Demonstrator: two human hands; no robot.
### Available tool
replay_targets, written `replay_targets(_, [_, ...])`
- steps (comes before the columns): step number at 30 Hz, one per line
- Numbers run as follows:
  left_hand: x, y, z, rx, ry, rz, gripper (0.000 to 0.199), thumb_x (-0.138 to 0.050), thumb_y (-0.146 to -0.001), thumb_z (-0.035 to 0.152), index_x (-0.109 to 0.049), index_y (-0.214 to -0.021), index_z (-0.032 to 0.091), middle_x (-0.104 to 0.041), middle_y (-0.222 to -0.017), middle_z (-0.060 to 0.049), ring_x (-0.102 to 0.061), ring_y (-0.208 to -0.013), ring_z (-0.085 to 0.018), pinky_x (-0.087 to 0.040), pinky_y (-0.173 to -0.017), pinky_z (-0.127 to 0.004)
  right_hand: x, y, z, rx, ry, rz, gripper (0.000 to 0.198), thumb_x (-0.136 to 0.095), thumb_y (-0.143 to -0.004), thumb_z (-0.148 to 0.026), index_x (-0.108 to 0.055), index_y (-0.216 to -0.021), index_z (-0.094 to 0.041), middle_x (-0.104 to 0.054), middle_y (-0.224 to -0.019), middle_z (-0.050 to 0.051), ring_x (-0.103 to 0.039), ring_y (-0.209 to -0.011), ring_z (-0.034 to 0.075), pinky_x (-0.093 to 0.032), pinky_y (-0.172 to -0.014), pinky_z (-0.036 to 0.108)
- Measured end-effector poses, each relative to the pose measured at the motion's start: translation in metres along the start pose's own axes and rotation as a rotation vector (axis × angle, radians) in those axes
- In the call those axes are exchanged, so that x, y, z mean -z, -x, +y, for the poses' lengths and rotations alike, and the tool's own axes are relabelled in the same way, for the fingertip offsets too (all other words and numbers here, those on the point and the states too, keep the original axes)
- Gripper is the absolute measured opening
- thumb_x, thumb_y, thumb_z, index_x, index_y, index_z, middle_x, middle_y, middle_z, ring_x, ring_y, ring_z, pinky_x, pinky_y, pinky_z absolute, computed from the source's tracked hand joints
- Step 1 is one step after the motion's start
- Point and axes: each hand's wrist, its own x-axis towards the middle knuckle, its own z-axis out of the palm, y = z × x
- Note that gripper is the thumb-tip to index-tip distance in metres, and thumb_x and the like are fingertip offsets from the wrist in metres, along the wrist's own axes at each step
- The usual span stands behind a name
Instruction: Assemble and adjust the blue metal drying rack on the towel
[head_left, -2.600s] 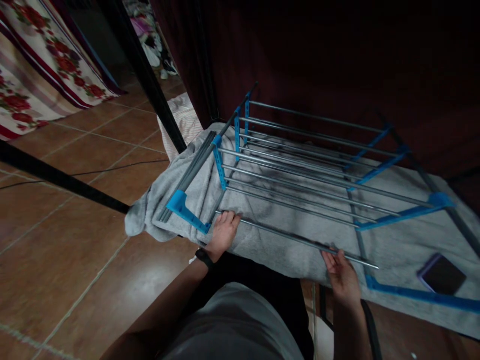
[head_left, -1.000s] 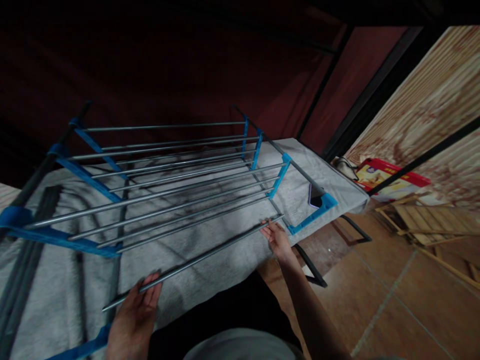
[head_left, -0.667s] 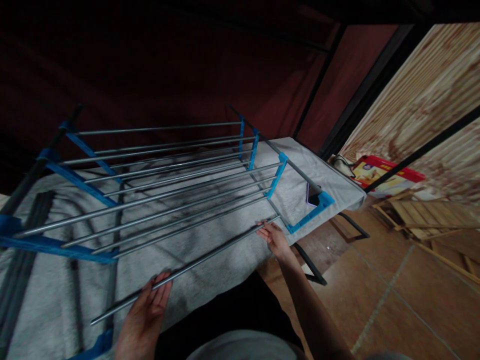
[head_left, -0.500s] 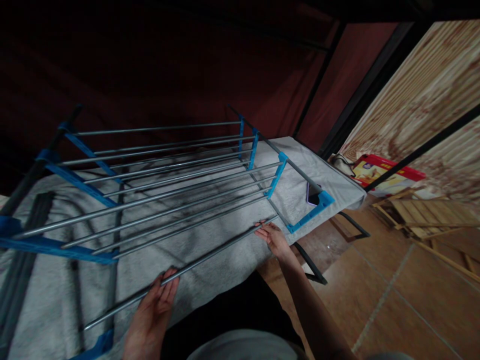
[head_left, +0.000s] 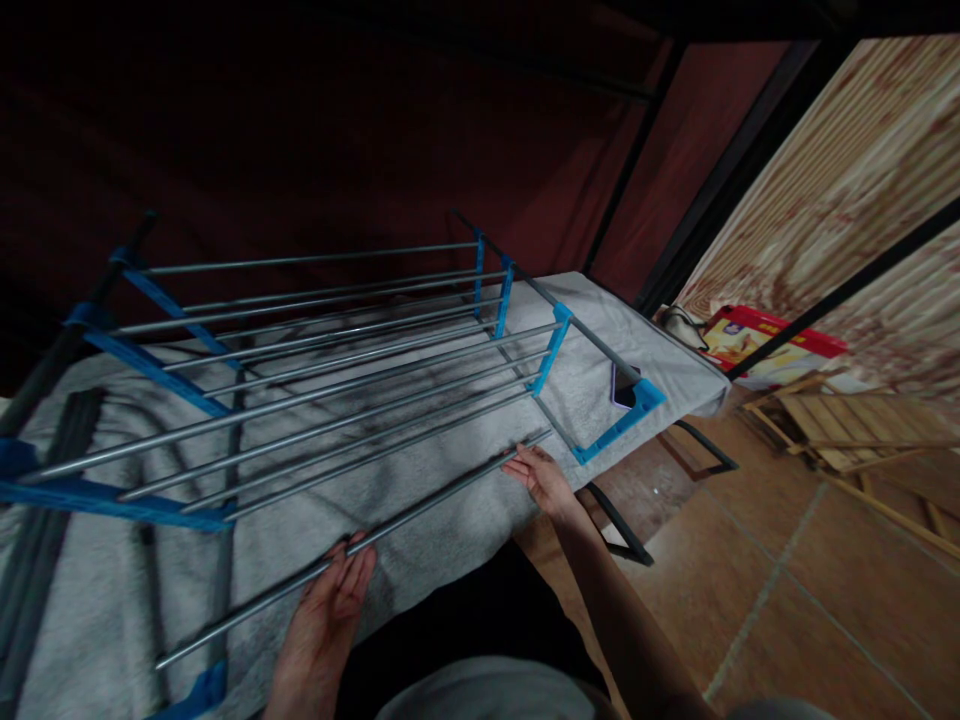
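Observation:
A loose grey metal rod (head_left: 435, 498) lies slantwise across both my hands, in front of a partly built rack. My left hand (head_left: 330, 600) supports its left half, fingers under it and thumb alongside. Near the rod's right end, my right hand (head_left: 540, 478) pinches it between thumb and fingers. Behind, several metal rods (head_left: 360, 385) run between blue plastic brackets. The right front blue bracket (head_left: 619, 425) has no rod in it, and the rod's right end is close to it but apart. At lower left, another blue bracket (head_left: 199, 695) is partly cut off by the frame.
The rack stands on a bed or bench covered with a grey cloth (head_left: 615, 300). Dark tubes (head_left: 52, 540) lie at the left. A phone (head_left: 624, 388) rests by the right bracket. On the tiled floor are a red and yellow box (head_left: 776, 345) and a wooden folding piece (head_left: 862, 430).
My left hand has slid a little to the right along the rod. The rod and my right hand have shifted slightly left.

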Motion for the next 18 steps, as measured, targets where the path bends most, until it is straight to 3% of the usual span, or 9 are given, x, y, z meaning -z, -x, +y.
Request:
replay_targets(8, [-0.005,0.004,-0.002,0.006,-0.013,-0.022,0.023,-0.053,-0.095,0.007,-0.07,-0.084,0.018,-0.078,-0.096,-0.005,-0.076,-0.094,-0.014,-0.063,-0.087,-0.025,-0.008,0.002,0.013,0.013,0.039,-0.091,0.028,-0.086,-0.069,-0.039,-0.066,-0.083,-0.024,-0.078,-0.093,0.005,-0.072,-0.095,0.025,-0.056,-0.095,0.045])
replay_targets(18, [-0.01,0.011,-0.004,0.005,-0.015,-0.018,0.023,-0.051,-0.094,0.004,-0.07,-0.088,0.015,-0.077,-0.097,-0.006,-0.075,-0.091,-0.014,-0.063,-0.088,-0.027,-0.011,0.004,0.015,0.023,0.03,-0.054,0.018,-0.081,-0.071,-0.03,-0.069,-0.083,-0.025,-0.078,-0.093,0.004,-0.073,-0.094,0.025,-0.056,-0.096,0.043])
